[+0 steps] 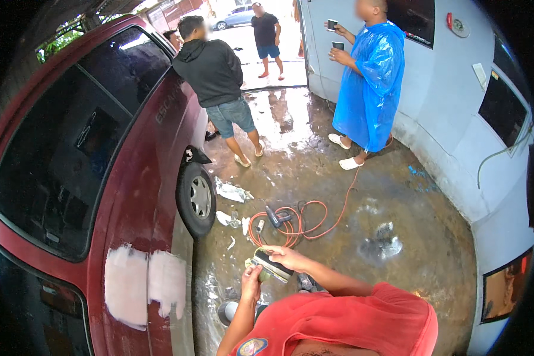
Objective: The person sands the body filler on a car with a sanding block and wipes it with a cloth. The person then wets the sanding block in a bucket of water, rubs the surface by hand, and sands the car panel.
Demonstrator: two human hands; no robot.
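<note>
In front of my red shirt I hold a dark, oblong sanding block (276, 270) with a pale yellow-green sheet along its edge. My left hand (251, 282) pinches the near left end, fingers closed at the sheet's edge. My right hand (286, 259) is closed over the top and far side of the block. Pale filler patches (127, 285) cover part of the maroon van's side (124, 219), to the left of my hands.
An orange cord (323, 222) lies coiled around a grey power tool (274, 216) on the wet floor. Crumpled white scraps (231, 191) lie near the van's wheel (197, 199). A person in a blue raincoat (377, 83) holds two cups; another person in a dark hoodie (207, 68) leans toward the van.
</note>
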